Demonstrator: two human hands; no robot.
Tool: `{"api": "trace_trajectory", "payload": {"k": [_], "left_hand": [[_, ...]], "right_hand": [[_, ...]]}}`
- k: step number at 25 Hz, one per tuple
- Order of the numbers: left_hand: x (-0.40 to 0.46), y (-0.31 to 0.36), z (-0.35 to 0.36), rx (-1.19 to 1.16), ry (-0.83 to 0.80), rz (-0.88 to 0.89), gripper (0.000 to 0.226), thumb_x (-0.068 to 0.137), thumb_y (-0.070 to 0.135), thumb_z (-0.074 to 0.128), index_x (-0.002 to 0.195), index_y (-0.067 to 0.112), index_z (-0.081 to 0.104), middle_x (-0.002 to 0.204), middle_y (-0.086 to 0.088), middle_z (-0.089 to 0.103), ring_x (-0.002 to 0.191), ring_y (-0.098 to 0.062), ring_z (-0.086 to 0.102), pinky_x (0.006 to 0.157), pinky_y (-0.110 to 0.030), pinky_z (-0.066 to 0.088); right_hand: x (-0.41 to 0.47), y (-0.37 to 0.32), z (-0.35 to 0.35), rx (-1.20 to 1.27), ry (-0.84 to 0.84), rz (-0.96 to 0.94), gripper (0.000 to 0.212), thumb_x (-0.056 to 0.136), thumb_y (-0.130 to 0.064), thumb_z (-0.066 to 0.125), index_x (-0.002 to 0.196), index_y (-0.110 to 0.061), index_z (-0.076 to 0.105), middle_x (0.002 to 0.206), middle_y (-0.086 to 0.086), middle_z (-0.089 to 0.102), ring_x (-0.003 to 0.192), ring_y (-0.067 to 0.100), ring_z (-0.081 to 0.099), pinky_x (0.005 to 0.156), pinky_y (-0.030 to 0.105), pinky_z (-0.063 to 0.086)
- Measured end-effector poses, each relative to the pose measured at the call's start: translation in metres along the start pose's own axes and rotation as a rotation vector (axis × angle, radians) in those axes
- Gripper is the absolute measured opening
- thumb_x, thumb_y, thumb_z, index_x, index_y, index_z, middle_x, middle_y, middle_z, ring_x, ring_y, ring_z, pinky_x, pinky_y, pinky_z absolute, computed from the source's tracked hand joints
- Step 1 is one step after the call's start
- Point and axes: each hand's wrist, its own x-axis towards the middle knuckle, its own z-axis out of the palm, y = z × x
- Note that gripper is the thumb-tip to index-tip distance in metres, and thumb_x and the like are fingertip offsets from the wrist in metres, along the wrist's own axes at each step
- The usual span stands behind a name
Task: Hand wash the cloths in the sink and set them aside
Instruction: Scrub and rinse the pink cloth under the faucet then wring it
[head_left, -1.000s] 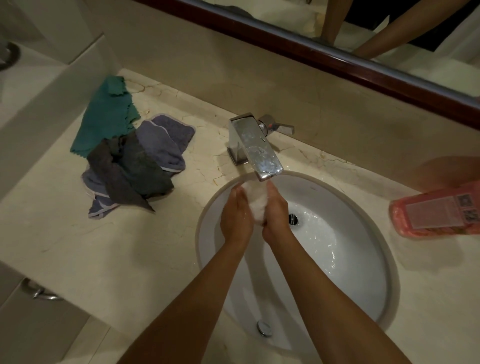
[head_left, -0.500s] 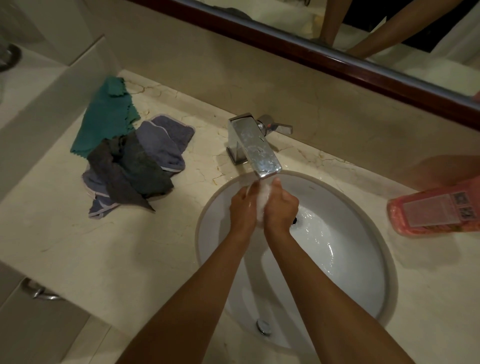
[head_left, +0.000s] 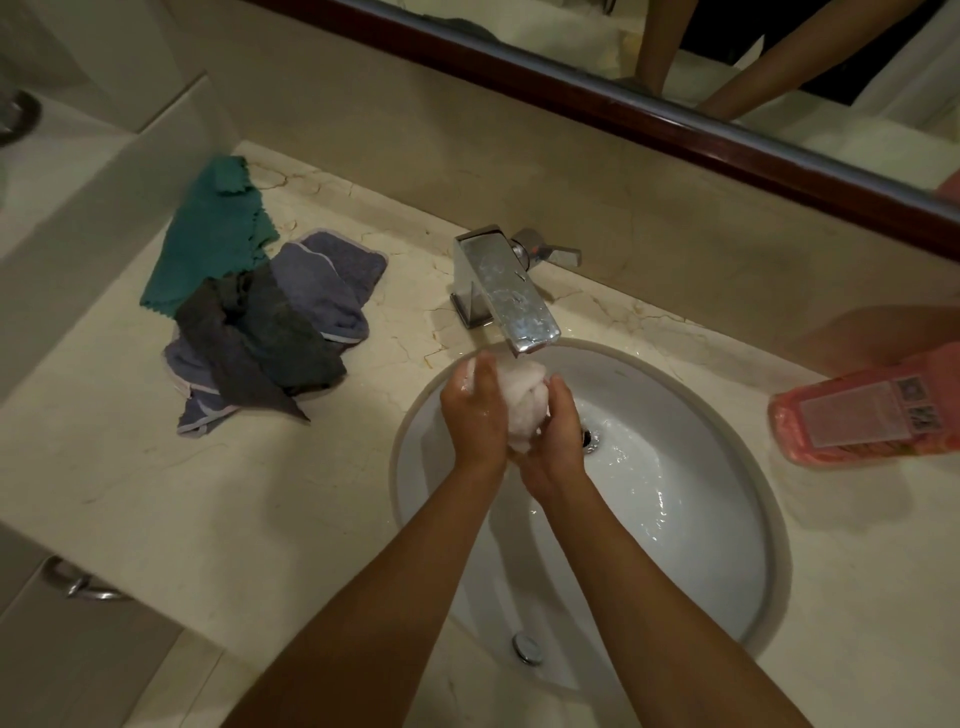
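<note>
From my head view, my left hand (head_left: 474, 410) and right hand (head_left: 555, 436) curl around the balled white cloth (head_left: 523, 402), squeezing it just under the faucet (head_left: 506, 293) spout so rinse water drains into the sink (head_left: 691, 525). The other cloths (head_left: 260, 317) wait left of the faucet.

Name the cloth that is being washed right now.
The white cloth, bunched between both hands under the faucet; the others lie piled on the counter.

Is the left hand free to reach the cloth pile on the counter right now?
Probably not yet: the left hand and right hand both grip the white cloth. The path to the cloth pile looks unobstructed.
</note>
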Motion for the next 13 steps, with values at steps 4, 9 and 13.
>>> {"api": "trace_trajectory", "payload": {"k": [4,9,13], "left_hand": [[-0.003,-0.008,-0.004,-0.036,-0.091,-0.022,0.025,0.106,0.029,0.047,0.096,0.021,0.068,0.097,-0.009,0.071,0.090,-0.017,0.067,0.080,-0.035,0.055],[0.001,-0.010,-0.013,-0.180,-0.148,-0.149,0.025,0.103,0.016,0.048,0.113,0.018,0.070,0.106,0.003,0.073,0.103,-0.018,0.066,0.081,-0.028,0.054],[0.002,-0.002,-0.009,-0.064,-0.041,-0.213,0.020,0.097,0.031,0.061,0.079,0.030,0.068,0.078,0.011,0.070,0.084,-0.015,0.068,0.067,-0.026,0.052]], "right_hand": [[-0.001,-0.001,0.009,0.160,-0.057,0.014,0.058,0.097,-0.054,0.053,0.133,-0.010,0.062,0.125,0.015,0.069,0.111,0.027,0.068,0.096,0.040,0.055],[0.005,-0.010,0.013,0.047,0.099,-0.172,0.025,0.094,-0.035,0.066,0.115,-0.024,0.074,0.125,0.010,0.069,0.111,0.030,0.068,0.096,0.049,0.056],[0.003,0.000,0.013,-0.099,0.137,-0.294,0.016,0.093,-0.028,0.066,0.086,-0.031,0.079,0.105,0.005,0.075,0.097,0.024,0.072,0.085,0.039,0.060]]}}
